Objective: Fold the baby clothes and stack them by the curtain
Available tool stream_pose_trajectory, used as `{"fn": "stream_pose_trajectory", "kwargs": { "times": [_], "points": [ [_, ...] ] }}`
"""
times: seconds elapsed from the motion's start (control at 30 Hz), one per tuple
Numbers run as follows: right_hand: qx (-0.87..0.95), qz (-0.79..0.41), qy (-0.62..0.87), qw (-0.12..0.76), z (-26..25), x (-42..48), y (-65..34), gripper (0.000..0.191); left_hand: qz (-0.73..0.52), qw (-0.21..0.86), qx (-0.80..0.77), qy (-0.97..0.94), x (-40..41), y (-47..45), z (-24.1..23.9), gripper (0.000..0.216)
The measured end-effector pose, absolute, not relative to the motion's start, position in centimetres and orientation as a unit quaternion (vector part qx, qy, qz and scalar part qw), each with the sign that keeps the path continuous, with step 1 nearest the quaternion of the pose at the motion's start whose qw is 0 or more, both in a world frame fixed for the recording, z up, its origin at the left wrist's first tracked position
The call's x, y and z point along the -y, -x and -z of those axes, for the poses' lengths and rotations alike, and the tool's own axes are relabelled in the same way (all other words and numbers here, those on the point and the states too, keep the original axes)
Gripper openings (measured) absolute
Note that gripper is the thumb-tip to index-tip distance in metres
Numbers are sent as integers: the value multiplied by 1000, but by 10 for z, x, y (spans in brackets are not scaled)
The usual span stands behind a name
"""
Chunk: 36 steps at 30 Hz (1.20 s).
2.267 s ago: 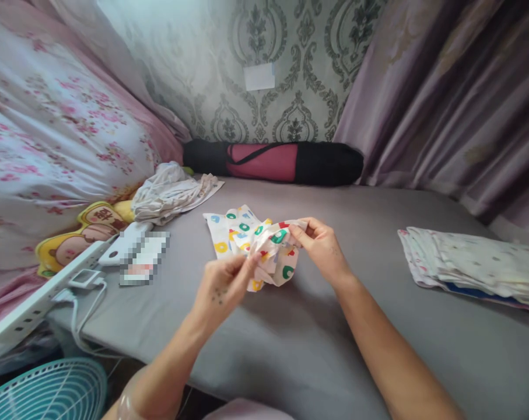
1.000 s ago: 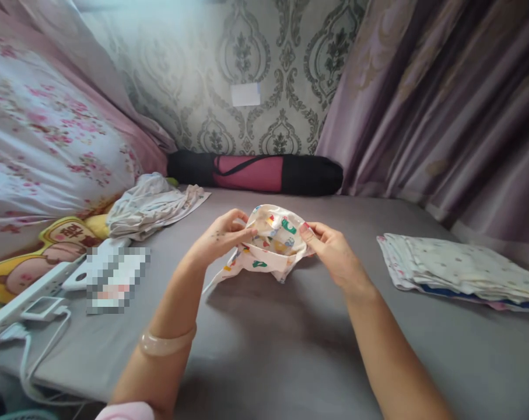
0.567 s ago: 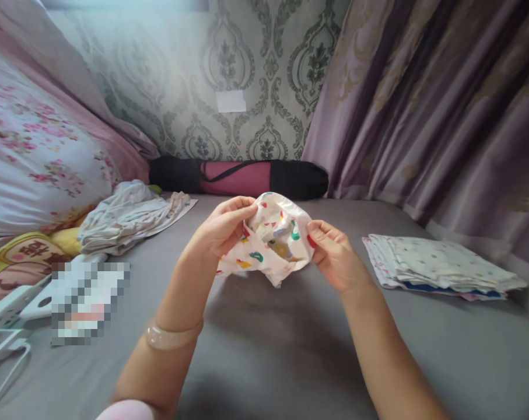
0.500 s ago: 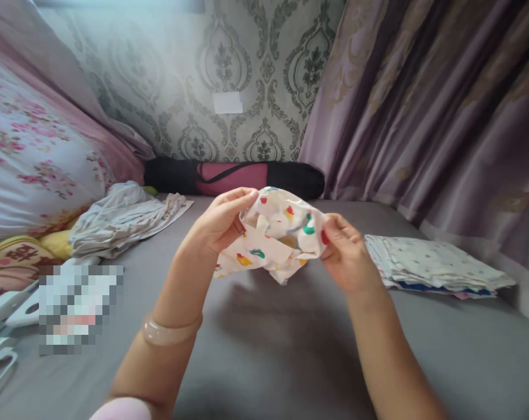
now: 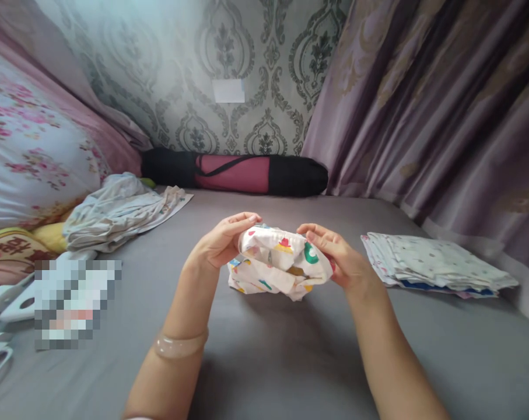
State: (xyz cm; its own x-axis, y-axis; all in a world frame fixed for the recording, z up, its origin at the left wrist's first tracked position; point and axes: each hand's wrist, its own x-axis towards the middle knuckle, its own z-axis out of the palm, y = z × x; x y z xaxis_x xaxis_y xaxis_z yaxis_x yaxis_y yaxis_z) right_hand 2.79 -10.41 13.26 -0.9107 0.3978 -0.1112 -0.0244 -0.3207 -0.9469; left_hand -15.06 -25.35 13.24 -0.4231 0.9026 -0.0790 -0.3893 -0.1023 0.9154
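A small white garment printed with coloured shapes (image 5: 276, 265) hangs bunched between my two hands, its lower part touching the grey sheet (image 5: 290, 350). My left hand (image 5: 220, 242) pinches its upper left edge with curled fingers. My right hand (image 5: 338, 256) grips its upper right edge, thumb on top. A pale bangle (image 5: 180, 345) sits on my left wrist.
A stack of folded dotted cloths (image 5: 434, 263) lies at the right. A crumpled pale garment (image 5: 119, 211) lies at the left beside a floral pillow (image 5: 32, 151). A black and pink rolled bag (image 5: 233, 172) rests along the wall. Purple curtains (image 5: 443, 116) hang at the right.
The garment went from spread flat on the sheet to lifted and bunched between both hands; since half a second ago my hands have lowered it toward the sheet.
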Motion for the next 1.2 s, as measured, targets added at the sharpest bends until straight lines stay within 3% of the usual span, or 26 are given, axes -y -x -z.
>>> {"fn": "stream_pose_trajectory", "kwargs": {
  "times": [0.47, 0.67, 0.83, 1.1, 1.2],
  "points": [
    [652, -735, 163, 91, -135, 97, -37, 37, -612, 529, -466, -359, 265, 157, -134, 30],
    [684, -694, 170, 146, -134, 89, -41, 34, -611, 562, -439, -343, 257, 152, -128, 30],
    [760, -579, 205, 213, -133, 83, -43, 30, -646, 557, -427, -301, 249, 147, -125, 25],
    [817, -475, 176, 274, -145, 95, -48, 44, -662, 578, -395, -269, 245, 141, -128, 28],
    [835, -430, 153, 308, -149, 99, -49, 39, -660, 575, -405, -263, 245, 139, -127, 28]
  ]
}}
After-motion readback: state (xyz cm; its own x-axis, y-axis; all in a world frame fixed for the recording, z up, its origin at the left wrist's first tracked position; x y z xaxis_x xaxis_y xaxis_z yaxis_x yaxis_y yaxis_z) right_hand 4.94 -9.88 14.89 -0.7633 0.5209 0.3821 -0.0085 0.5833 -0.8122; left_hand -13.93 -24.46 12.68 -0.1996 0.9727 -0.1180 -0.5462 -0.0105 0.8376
